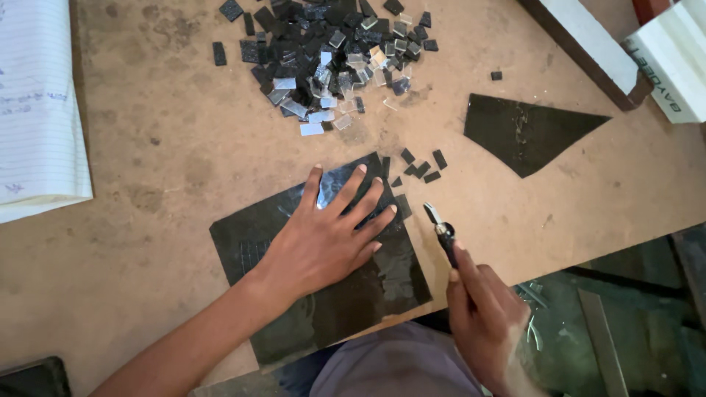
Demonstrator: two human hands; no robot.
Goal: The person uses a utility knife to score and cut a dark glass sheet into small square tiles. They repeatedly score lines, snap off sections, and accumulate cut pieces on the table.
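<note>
My left hand (323,235) lies flat, fingers spread, on a dark glass sheet (243,242) at the near edge of the brown table. My right hand (485,316) grips a black-handled cutting tool (441,231) whose metal tip points at the sheet's right edge, close to my left fingertips. A few small dark cut pieces (423,167) lie just beyond the sheet. Farther back sits a heap of several small dark and mirrored glass rectangles (331,51).
A dark triangular glass offcut (526,132) lies at the right. A lined paper pad (37,103) is at the left edge. A white box (673,59) and a dark-edged board (588,44) sit at the top right. The table drops off at the lower right (610,323).
</note>
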